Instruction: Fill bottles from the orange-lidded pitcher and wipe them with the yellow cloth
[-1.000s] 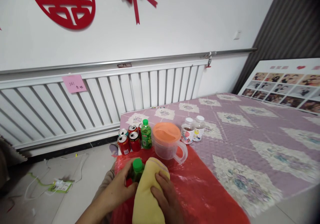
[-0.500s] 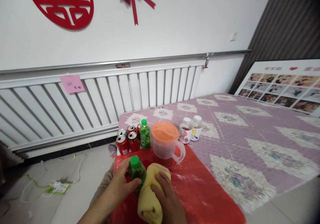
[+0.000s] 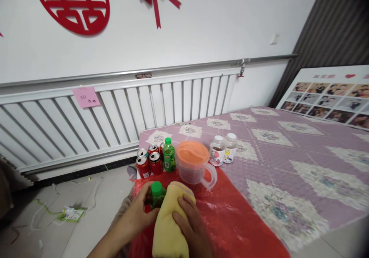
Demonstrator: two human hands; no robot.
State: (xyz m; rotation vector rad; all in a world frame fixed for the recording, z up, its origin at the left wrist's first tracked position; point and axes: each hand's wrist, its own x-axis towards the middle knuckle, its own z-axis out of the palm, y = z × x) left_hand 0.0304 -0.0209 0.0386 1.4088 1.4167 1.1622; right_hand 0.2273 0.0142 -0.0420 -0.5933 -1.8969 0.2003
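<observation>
My left hand [image 3: 141,212] is wrapped round a green bottle [image 3: 157,194] with a green cap, which stands over the red plastic sheet [image 3: 230,215]. A folded yellow cloth [image 3: 171,223] leans against the bottle's right side and hides its lower part. My right hand [image 3: 191,221] grips the cloth from the right, fingers spread along it. Just beyond is a clear pitcher [image 3: 191,169] with an orange lid. Left of the pitcher another green bottle [image 3: 169,156] stands beside several red cans [image 3: 156,163].
Two clear jars [image 3: 217,151] with white caps stand right of the pitcher on the purple patterned tablecloth [image 3: 265,150]. A white radiator [image 3: 161,104] runs behind the table. A power strip [image 3: 72,214] and cables lie on the floor at left. A photo board [image 3: 331,96] leans at right.
The yellow cloth has shifted slightly up and left, turning more upright and covering more of the held bottle. Both hands keep their holds. The view has turned slightly left.
</observation>
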